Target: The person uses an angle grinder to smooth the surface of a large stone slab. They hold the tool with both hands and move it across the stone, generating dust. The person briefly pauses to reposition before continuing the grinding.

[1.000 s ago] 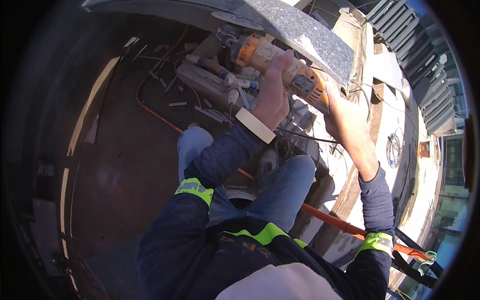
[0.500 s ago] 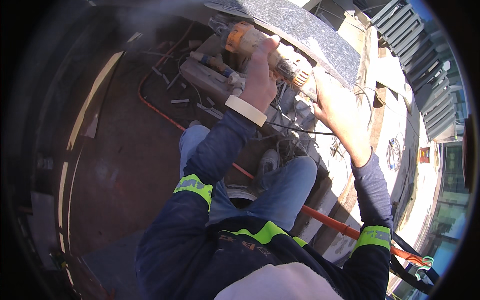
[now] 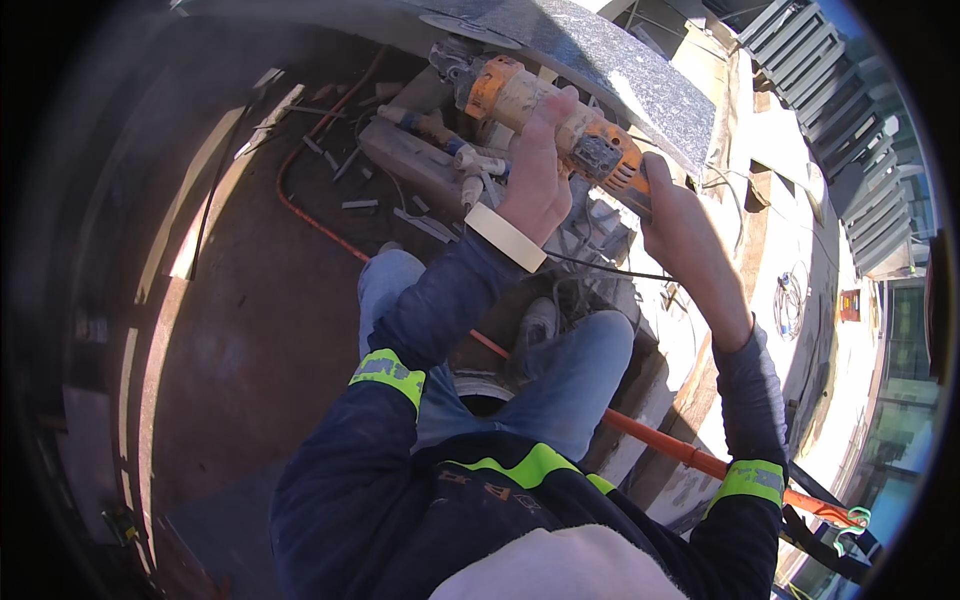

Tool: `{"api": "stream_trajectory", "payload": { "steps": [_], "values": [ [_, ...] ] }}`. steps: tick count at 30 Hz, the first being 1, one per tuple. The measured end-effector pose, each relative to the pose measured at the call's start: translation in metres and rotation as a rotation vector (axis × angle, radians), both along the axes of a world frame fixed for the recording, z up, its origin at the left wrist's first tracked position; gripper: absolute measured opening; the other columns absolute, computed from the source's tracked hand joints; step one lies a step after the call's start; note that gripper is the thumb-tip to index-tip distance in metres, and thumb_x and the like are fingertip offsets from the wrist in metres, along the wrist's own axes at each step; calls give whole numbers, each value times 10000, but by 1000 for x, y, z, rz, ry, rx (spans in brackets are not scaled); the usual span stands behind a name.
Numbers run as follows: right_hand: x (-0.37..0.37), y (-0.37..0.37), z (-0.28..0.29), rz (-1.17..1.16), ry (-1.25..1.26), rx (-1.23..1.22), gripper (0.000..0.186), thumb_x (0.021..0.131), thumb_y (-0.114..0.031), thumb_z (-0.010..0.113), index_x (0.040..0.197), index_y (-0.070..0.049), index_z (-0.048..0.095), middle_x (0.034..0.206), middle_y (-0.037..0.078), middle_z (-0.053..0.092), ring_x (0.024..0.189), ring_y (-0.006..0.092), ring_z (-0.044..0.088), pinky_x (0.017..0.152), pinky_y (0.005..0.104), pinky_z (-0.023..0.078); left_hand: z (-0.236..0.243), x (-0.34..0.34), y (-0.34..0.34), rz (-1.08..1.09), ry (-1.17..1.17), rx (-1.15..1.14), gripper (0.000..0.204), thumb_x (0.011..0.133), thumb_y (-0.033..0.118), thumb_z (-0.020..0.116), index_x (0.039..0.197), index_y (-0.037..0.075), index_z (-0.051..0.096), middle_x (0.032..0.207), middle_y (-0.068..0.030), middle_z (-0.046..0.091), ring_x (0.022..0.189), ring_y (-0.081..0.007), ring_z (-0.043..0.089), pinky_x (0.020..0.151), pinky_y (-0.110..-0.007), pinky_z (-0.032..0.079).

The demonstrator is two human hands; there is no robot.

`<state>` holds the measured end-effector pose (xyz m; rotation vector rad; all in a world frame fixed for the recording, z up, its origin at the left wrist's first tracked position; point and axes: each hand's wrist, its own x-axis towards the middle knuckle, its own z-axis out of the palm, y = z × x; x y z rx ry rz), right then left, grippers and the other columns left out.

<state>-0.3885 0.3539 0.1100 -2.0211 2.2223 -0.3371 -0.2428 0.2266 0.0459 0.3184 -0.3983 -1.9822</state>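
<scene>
An orange, dust-coated angle grinder (image 3: 600,150) is held in both of my hands. My left hand (image 3: 540,165) wraps round the middle of its body, and a cream ring-shaped band (image 3: 507,238) circles that wrist. At the tool's rear end, my right hand (image 3: 690,220) is closed round the grip. The grinder's head points to the far left, with a round disc (image 3: 470,30) against the edge of a speckled grey stone slab (image 3: 640,70). Exactly how the disc meets the slab is hard to make out.
Another dusty power tool (image 3: 430,125) lies on a pale block (image 3: 405,155) beside my left hand. An orange hose (image 3: 665,445) crosses the floor behind my legs. Scraps, cables and pale offcuts (image 3: 360,204) are strewn about. Grey slatted panels (image 3: 840,120) stand at the far right.
The grinder and both hands have shifted a little to the right and nearer me. My right hand is now more in shadow, and the sunlit strips at the left have changed.
</scene>
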Motion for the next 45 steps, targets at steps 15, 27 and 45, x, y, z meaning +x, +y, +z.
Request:
{"api": "stream_trajectory", "payload": {
  "steps": [15,27,45],
  "values": [
    [-12,11,2,18,403,-36,700,898,-116,751,1568,-71,551,1040,193,746,911,379,766,799,487,616,-7,-11,-3,-35,7,8,309,1043,304,741,1222,66,657,1149,-76,755,1072,-203,767,981,-415,612],
    [2,-28,-8,195,392,-240,730,835,-83,776,1517,28,539,897,169,751,818,354,774,737,475,605,-19,10,-50,-69,90,-50,304,1083,254,646,1309,52,623,1146,-139,755,1089,-256,775,966,-444,646],
    [-14,47,20,-10,370,-24,902,811,-59,833,1623,-65,439,989,235,773,933,406,788,827,494,619,1,-20,32,-75,40,22,259,1077,343,743,1164,105,687,1085,-70,762,1029,-190,767,970,-410,626]
  ]
}}
